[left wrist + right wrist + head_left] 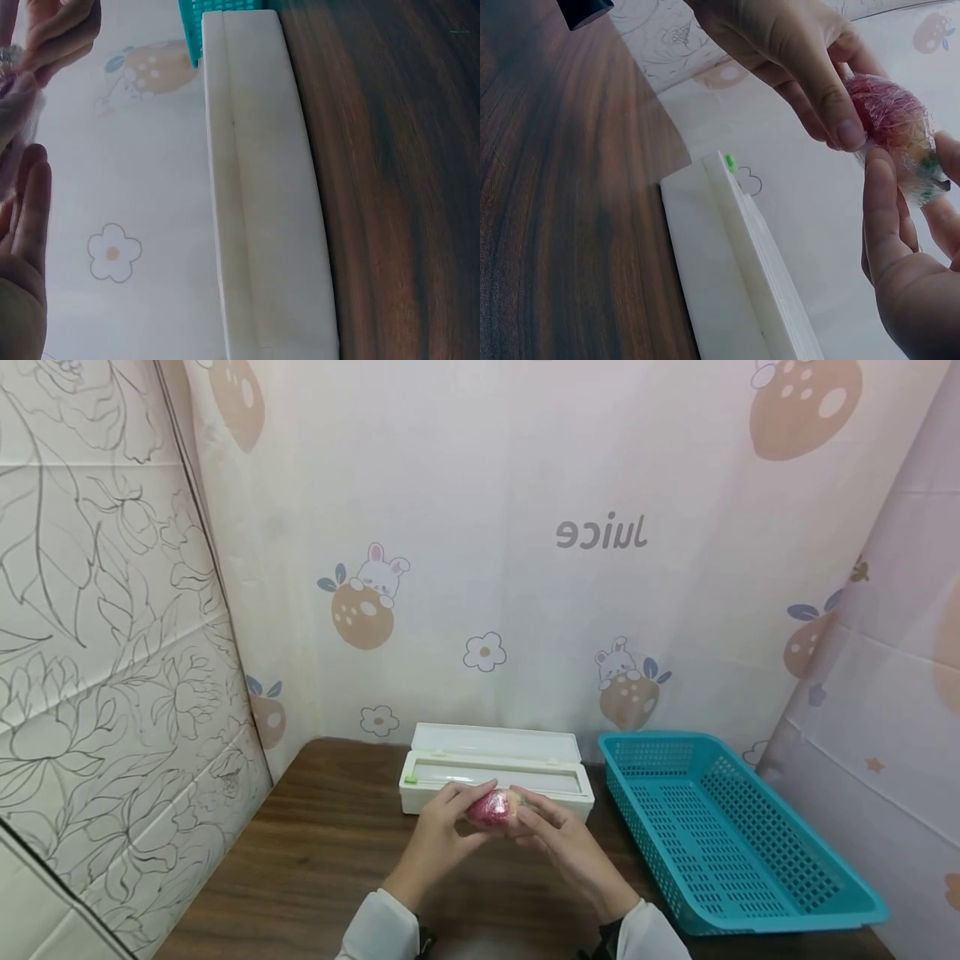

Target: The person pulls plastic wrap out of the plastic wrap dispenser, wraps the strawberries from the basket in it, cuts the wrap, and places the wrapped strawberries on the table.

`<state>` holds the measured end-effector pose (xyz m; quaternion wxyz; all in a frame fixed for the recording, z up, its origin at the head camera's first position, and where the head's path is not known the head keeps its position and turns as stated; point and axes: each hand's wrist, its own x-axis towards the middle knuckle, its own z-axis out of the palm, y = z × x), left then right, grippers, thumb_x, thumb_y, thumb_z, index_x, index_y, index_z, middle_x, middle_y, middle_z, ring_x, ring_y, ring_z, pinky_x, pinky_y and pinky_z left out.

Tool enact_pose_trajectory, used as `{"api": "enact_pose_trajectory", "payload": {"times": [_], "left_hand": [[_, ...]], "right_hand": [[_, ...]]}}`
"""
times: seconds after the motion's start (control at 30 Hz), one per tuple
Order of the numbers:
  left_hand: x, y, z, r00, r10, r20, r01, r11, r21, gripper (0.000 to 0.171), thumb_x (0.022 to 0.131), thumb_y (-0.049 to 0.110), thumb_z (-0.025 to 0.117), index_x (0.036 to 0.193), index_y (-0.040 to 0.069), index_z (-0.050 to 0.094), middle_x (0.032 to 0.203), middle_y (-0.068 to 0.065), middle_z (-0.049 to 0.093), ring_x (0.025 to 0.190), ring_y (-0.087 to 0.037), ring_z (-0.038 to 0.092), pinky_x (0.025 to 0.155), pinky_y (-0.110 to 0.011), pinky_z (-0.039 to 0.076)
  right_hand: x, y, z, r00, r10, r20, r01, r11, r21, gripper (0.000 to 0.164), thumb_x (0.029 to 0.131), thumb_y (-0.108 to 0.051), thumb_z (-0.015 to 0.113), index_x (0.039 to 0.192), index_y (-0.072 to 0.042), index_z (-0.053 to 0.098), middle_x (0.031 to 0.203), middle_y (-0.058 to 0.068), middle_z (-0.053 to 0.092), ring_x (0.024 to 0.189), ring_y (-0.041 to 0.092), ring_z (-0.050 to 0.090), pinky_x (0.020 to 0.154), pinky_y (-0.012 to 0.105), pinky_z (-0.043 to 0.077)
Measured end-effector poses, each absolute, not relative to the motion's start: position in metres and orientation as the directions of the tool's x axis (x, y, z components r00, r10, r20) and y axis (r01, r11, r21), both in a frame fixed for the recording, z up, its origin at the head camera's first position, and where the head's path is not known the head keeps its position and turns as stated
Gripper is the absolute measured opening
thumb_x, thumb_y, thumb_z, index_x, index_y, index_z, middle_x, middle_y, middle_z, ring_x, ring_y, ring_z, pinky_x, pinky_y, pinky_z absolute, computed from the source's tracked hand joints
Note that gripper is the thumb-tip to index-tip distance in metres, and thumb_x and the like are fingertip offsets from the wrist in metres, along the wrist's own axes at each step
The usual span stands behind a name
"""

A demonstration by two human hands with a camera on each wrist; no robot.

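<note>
Between both hands, above the table, is a red and yellow fruit (495, 808) wrapped in crinkled clear film. In the right wrist view the wrapped fruit (892, 120) shows a green patch and a dark stem at its lower end. My left hand (444, 833) grips its red side between thumb and fingers. From the other side my right hand (567, 847) pinches the yellow, green-marked end. Behind the hands stands a white cling film dispenser (495, 733), its lid raised and a green tab at its left end. Only part of the fruit shows in the left wrist view.
A teal plastic basket (693, 827) with perforated sides stands to the right of the dispenser. Everything rests on a dark wood-grain table (300, 860). A printed curtain (487, 568) hangs along the table's back edge, and patterned sheets close off both sides.
</note>
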<state>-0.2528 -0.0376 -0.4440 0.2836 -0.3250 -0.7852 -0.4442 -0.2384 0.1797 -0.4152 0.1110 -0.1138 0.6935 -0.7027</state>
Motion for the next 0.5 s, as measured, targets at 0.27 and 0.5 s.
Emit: {"api": "enact_pose_trajectory", "payload": {"times": [0.27,0.5], "left_hand": [[-0.253,-0.042,-0.445,-0.622,0.252,0.742,0.766,0.391,0.51,0.064,0.068,0.014,0.093,0.128,0.018,0.07,0.098,0.005,0.062,0.085,-0.007,0.057,0.073,-0.019,0.055],[-0.252,-0.051,-0.447,-0.719,0.379,0.583,0.681,0.214,0.701,0.063,0.079,0.024,0.085,0.138,0.016,0.063,0.122,0.0,0.064,0.107,-0.017,0.063,0.083,-0.025,0.056]], "right_hand": [[-0.238,0.178,-0.418,-0.94,-0.341,0.01,-0.007,-0.01,-1.0,0.052,0.105,-0.028,0.056,0.148,-0.002,0.046,0.139,0.019,0.054,0.112,0.027,0.063,0.095,0.037,0.052],[-0.233,0.183,-0.421,-0.941,-0.335,0.057,-0.101,0.116,-0.988,0.054,0.105,-0.03,0.054,0.154,-0.013,0.04,0.123,0.019,0.06,0.105,0.03,0.065,0.092,0.038,0.054]]}}
